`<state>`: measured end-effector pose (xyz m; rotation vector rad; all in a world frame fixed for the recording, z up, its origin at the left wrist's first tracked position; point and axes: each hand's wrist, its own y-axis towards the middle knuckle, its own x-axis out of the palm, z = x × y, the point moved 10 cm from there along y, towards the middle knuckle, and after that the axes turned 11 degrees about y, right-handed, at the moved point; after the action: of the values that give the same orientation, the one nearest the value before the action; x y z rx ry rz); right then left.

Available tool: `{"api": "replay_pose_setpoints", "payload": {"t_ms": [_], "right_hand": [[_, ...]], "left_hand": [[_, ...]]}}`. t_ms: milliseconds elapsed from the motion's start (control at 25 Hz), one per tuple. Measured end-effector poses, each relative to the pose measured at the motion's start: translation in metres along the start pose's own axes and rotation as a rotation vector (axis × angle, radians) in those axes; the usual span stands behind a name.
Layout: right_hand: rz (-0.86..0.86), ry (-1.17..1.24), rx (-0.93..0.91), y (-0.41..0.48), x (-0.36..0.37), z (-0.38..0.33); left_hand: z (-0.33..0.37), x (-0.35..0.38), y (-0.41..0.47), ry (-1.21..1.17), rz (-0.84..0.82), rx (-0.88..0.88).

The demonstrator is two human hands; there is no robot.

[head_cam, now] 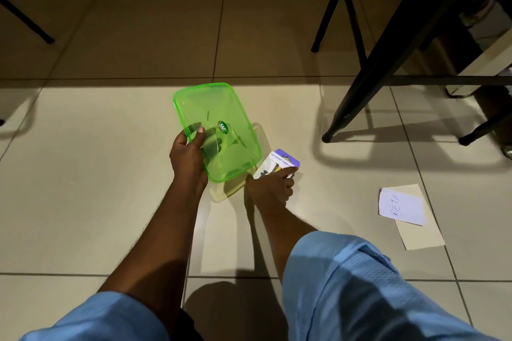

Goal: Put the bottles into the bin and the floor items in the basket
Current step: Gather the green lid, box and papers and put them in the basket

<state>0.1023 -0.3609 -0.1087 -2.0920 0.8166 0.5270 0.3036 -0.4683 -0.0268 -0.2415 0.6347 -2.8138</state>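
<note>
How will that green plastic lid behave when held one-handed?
Probably stiff: the green lid shows no sag though the left hand pinches only one edge. Likely light, being thin and see-through. Its glossy surface may slip.

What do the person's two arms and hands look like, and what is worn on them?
The left hand and the right hand are bare: no gloves, and no ring, watch or bracelet shows. The forearms are bare too. Higher up, each arm is covered by loose light blue cloth, the left sleeve and the right sleeve, with a fine woven texture.
</note>
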Motion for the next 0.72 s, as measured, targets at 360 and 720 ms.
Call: {"api": "replay_pose_setpoints", "payload": {"t_ms": [360,720], "right_hand": [[0.253,0.166,-0.220,0.030,-0.095,-0.023],[-0.074,-0.057,-0.726,-0.008,-0.088,-0.055]], "left_hand": [[-0.064,0.028,-0.013,0.127,0.014,-0.148],[-0.107,0.116,-0.064,0.056,-0.424,-0.315]]}}
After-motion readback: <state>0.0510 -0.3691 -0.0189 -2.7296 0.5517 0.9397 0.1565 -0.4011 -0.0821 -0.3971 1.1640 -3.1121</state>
